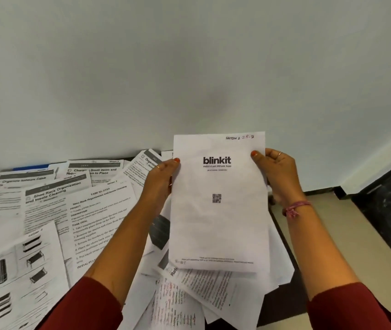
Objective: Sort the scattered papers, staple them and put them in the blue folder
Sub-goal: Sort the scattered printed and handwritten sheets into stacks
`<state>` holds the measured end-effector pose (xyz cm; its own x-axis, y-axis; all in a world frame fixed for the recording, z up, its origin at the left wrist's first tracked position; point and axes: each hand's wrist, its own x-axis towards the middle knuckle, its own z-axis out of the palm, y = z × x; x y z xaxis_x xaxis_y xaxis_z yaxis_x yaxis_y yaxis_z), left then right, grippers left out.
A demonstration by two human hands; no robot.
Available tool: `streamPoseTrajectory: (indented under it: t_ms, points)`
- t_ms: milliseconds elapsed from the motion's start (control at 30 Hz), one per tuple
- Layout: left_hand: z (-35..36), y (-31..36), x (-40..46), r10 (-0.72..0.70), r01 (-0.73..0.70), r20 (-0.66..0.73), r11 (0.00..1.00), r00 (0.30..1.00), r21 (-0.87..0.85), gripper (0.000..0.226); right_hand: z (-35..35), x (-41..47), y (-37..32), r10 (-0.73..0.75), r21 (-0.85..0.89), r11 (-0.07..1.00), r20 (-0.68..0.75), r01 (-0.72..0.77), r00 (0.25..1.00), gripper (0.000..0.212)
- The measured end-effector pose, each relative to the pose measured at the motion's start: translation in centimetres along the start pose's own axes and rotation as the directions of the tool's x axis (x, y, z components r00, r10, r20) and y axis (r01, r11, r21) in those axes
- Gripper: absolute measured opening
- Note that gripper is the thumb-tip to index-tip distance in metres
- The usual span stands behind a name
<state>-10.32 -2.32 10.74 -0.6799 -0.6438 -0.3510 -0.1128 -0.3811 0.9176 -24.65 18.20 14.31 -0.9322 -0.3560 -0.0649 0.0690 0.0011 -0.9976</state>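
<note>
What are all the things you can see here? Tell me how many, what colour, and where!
blinkit sheet: one, white with black logo and QR code, held up in front of the wall.
scattered papers: many, too overlapped to count, white with black print, spread over the table at left and below the held sheet.
handwritten page: one, white with coloured writing, bottom centre.
blue folder: one blue edge showing, far left behind the papers.
table: one, dark, mostly covered.
wall: pale grey, behind.
floor: beige, at right.
thread bracelet: one, pink, right wrist.
sleeves: two, dark red.
left hand: grips the sheet's left edge.
right hand: grips its right edge.
</note>
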Motion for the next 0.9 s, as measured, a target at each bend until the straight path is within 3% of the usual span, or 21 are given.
streamPoseTrajectory:
  t_ms: [133,300,400,600,700,733,900]
  points:
    - [-4.0,-2.9,-0.5,-0.076,0.076,-0.002,0.996,0.997,0.044,0.014,2.8,-1.3,4.9,0.181,-0.009,0.983,0.046,-0.181,0.982,0.003]
    - [-8.8,-6.6,-0.8,-0.199,0.203,-0.054,0.975,0.979,0.087,0.025,5.3,-3.3,12.0,0.371,-0.119,0.923,0.014,-0.367,0.929,0.007]
    - [-11.0,-8.4,-0.8,-0.263,0.27,-0.068,0.954,0.962,0.134,0.02,6.4,-4.8,14.9,0.441,-0.208,0.877,-0.012,-0.433,0.897,0.013]
    - [-13.5,-11.2,-0.1,-0.348,0.356,-0.076,0.919,0.935,0.17,0.006,7.4,-6.0,17.5,0.423,-0.409,0.83,0.017,-0.38,0.906,0.024]
    - [-14.7,-12.4,0.6,-0.359,0.367,-0.074,0.911,0.93,0.19,0.01,7.2,-5.6,17.5,0.414,-0.472,0.808,0.03,-0.352,0.91,0.004]
    - [-15.0,-12.6,0.8,-0.365,0.372,-0.072,0.908,0.928,0.195,0.011,7.0,-5.3,17.7,0.407,-0.49,0.801,0.025,-0.344,0.913,0.008]
    - [-15.7,-13.4,1.6,-0.379,0.386,-0.074,0.901,0.923,0.2,0.014,4.9,-3.5,18.1,0.231,-0.627,0.745,-0.079,-0.229,0.97,0.022]
